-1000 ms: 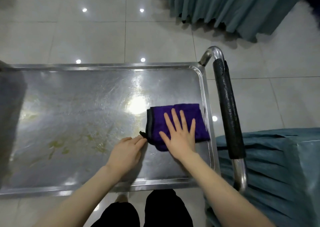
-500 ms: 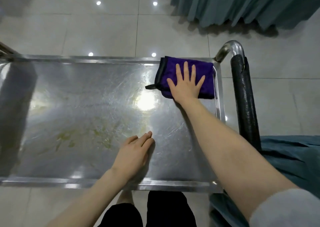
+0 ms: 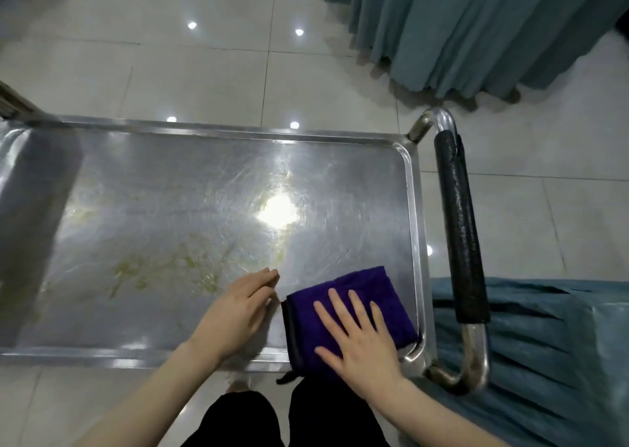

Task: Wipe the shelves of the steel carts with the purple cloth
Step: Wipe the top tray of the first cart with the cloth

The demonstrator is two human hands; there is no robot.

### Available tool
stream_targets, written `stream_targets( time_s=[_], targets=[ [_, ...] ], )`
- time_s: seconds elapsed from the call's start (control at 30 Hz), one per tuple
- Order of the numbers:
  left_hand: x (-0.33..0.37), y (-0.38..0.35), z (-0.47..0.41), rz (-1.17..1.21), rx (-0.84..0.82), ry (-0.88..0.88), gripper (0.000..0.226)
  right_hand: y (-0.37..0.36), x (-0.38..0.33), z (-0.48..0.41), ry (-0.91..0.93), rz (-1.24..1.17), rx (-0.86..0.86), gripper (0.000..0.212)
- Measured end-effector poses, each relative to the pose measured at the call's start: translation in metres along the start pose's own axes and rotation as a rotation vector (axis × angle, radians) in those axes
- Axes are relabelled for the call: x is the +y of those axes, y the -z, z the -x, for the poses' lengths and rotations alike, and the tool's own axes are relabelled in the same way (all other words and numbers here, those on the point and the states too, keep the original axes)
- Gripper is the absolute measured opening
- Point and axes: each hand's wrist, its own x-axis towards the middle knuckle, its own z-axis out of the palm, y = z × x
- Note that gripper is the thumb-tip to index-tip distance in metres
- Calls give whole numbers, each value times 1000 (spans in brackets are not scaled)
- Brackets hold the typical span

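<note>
The steel cart's top shelf (image 3: 170,181) fills the middle of the view, scratched and shiny, with yellowish smears left of centre. The folded purple cloth (image 3: 367,286) lies in the shelf's near right corner, its near end over the front rim. My right hand (image 3: 357,337) presses flat on the cloth with fingers spread. Just left of the cloth, my left hand (image 3: 238,310) rests on the bare steel near the front rim, fingers straight and together, holding nothing.
The cart's push handle (image 3: 461,228), wrapped in black, runs along the right side. Teal draped fabric (image 3: 544,351) sits right of the handle, and a teal curtain (image 3: 476,27) hangs at the far right. Pale floor tiles (image 3: 170,55) surround the cart.
My right hand has slid the cloth from the far right corner back to the near right corner. The left hand has stayed on the shelf by the front rim.
</note>
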Motion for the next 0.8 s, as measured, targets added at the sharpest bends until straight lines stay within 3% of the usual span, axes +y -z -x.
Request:
stream_targets(
  time_s=[0.03, 0.13, 0.33, 0.47, 0.57, 0.8],
  targets=[
    [-1, 3, 7, -9, 28, 17, 49, 4, 2, -10, 23, 15, -8, 73],
    [-4, 5, 31, -68, 26, 94, 30, 20, 3, -67, 27, 17, 8, 74],
    [-14, 13, 51, -183, -127, 145, 47, 76, 6, -235, -14, 26, 124, 79],
    [-29, 15, 55, -192, -135, 268, 40, 90, 7, -302, -79, -78, 111, 81],
    [-38, 17, 64, -164, -98, 328, 42, 82, -3, -296, -94, -100, 121, 79],
    [-50, 25, 109, -99, -95, 317, 43, 27, -62, -155, 223, -15, 101, 76]
  ],
)
